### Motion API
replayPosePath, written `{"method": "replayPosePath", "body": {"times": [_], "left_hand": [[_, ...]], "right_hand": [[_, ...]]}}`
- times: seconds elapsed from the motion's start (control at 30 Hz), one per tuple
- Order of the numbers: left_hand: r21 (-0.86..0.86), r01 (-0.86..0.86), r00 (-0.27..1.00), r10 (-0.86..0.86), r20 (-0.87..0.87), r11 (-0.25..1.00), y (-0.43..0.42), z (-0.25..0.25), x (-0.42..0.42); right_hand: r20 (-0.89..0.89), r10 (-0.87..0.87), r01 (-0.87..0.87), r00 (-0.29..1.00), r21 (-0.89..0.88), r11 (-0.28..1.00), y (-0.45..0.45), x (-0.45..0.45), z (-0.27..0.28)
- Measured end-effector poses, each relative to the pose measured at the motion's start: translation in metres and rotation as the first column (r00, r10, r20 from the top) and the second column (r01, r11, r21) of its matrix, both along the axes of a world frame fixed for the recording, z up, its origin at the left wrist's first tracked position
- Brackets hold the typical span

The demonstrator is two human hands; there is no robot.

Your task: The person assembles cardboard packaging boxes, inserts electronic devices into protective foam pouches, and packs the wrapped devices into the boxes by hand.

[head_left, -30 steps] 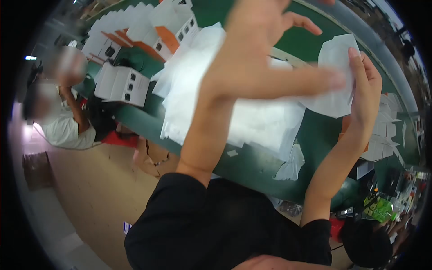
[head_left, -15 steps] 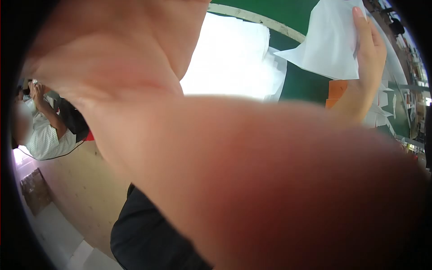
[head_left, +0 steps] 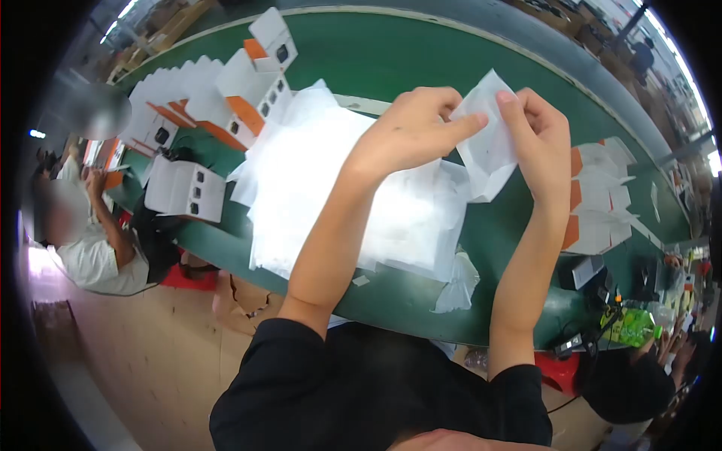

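The white sheet (head_left: 489,154) is right of upper centre, long axis near vertical, one corner pointing up. The right hand (head_left: 543,146) pinches it; the left hand (head_left: 410,135) overlaps its left edge, grip unclear.

Behind the white paper (head_left: 487,161), some fingertips of my left hand (head_left: 415,129) are hidden. My left forearm (head_left: 329,240) covers part of the sheet pile (head_left: 297,177). Off the near edge of the table (head_left: 353,45), leftward, 1 person's head (head_left: 63,214) is blurred.
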State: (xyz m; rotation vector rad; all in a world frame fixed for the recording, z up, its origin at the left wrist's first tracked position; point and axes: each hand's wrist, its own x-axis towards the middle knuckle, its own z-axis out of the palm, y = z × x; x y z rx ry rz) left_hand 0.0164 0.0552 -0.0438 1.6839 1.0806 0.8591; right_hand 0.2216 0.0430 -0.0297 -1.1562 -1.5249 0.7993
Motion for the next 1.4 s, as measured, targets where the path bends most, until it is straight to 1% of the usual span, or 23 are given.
{"method": "replayPosePath", "body": {"times": [0.13, 0.17, 0.2, 0.23, 0.27, 0.33, 0.43, 0.53, 0.57, 0.6, 0.63, 0.67, 0.7, 0.73, 0.77, 0.8, 0.83, 0.93, 1.03, 1.13, 1.23, 1.33, 1.4], "left_hand": [[0.119, -0.194, 0.981, 0.191, 0.043, 0.974, 0.007, 0.000, -0.017], [0.154, -0.235, 0.971, 0.224, 0.085, 0.960, 0.006, 0.004, -0.023], [0.187, -0.278, 0.958, 0.257, 0.129, 0.942, 0.005, 0.006, -0.028], [0.188, -0.248, 0.957, 0.210, 0.202, 0.950, 0.007, 0.002, -0.033], [0.255, -0.211, 0.969, 0.169, 0.178, 0.944, 0.005, 0.002, -0.034], [0.383, -0.131, 0.989, 0.093, 0.115, 0.914, -0.002, 0.004, -0.031], [0.237, -0.049, 0.979, 0.000, 0.203, 0.970, -0.010, 0.013, -0.025], [0.172, -0.142, 0.930, 0.071, 0.361, 0.975, 0.000, 0.016, -0.036], [0.183, -0.291, 0.905, 0.209, 0.370, 0.939, 0.010, 0.016, -0.046], [0.252, -0.437, 0.828, 0.277, 0.487, 0.863, 0.033, 0.003, -0.058], [0.262, -0.590, 0.767, 0.429, 0.476, 0.764, 0.047, 0.003, -0.076], [0.416, -0.683, 0.730, 0.559, 0.392, 0.600, 0.091, -0.017, -0.106], [0.461, -0.761, 0.614, 0.738, 0.281, 0.457, 0.104, -0.011, -0.124], [0.534, -0.762, 0.558, 0.790, 0.254, 0.366, 0.130, -0.013, -0.148], [0.648, -0.703, 0.468, 0.877, 0.113, 0.292, 0.162, -0.020, -0.174], [0.602, -0.711, 0.421, 0.906, -0.051, 0.364, 0.173, -0.015, -0.188], [0.522, -0.722, 0.443, 0.883, -0.156, 0.455, 0.186, -0.012, -0.202], [0.483, -0.768, 0.316, 0.905, -0.285, 0.420, 0.221, -0.028, -0.213], [0.394, -0.741, 0.338, 0.809, -0.482, 0.544, 0.223, -0.021, -0.211], [0.486, -0.645, 0.313, 0.783, -0.537, 0.591, 0.227, -0.014, -0.206], [0.495, -0.604, 0.380, 0.772, -0.510, 0.624, 0.229, -0.014, -0.202], [0.632, -0.440, 0.518, 0.755, -0.402, 0.638, 0.246, -0.027, -0.203], [0.740, -0.242, 0.595, 0.698, -0.398, 0.628, 0.228, -0.006, -0.188]], "right_hand": [[0.008, -0.028, 0.028, 1.000, -0.118, 0.993, -0.007, 0.002, 0.009], [0.078, 0.007, 0.001, 0.997, -0.094, 0.996, -0.010, 0.003, 0.013], [0.028, 0.047, -0.045, 0.998, -0.064, 0.997, -0.011, 0.004, 0.013], [-0.019, 0.095, -0.096, 0.995, -0.036, 0.995, -0.011, 0.005, 0.010], [-0.067, 0.152, -0.153, 0.986, -0.006, 0.988, -0.010, 0.003, 0.007], [-0.051, 0.130, -0.129, 0.990, 0.034, 0.991, -0.004, 0.003, 0.002], [-0.084, 0.020, -0.007, 0.996, 0.151, 0.989, 0.007, 0.008, -0.006], [-0.133, -0.012, 0.038, 0.991, 0.192, 0.981, 0.006, 0.019, -0.004], [-0.207, 0.002, 0.030, 0.978, 0.152, 0.988, 0.006, 0.022, -0.005], [-0.224, 0.013, 0.022, 0.974, 0.150, 0.988, 0.005, 0.023, -0.003], [-0.248, 0.015, 0.024, 0.969, 0.152, 0.988, 0.003, 0.024, 0.000], [-0.270, 0.012, 0.033, 0.963, 0.160, 0.987, 0.002, 0.028, 0.004], [-0.288, 0.007, 0.040, 0.958, 0.158, 0.987, 0.000, 0.030, 0.007], [-0.304, 0.005, 0.043, 0.953, 0.152, 0.987, -0.001, 0.032, 0.010], [-0.321, 0.004, 0.048, 0.947, 0.155, 0.987, -0.001, 0.035, 0.014], [-0.320, 0.010, 0.053, 0.947, 0.185, 0.981, 0.001, 0.037, 0.016], [-0.319, 0.015, 0.056, 0.948, 0.212, 0.976, 0.002, 0.039, 0.016], [-0.277, -0.007, 0.076, 0.961, 0.238, 0.968, -0.001, 0.038, 0.017], [-0.239, -0.049, 0.108, 0.970, 0.238, 0.965, -0.003, 0.034, 0.020], [-0.232, -0.061, 0.116, 0.971, 0.234, 0.965, -0.003, 0.036, 0.021], [-0.234, -0.061, 0.115, 0.970, 0.222, 0.968, -0.004, 0.035, 0.019], [-0.240, -0.057, 0.115, 0.969, 0.238, 0.964, -0.004, 0.032, 0.021], [-0.234, -0.052, 0.111, 0.971, 0.245, 0.963, -0.004, 0.033, 0.021]]}}
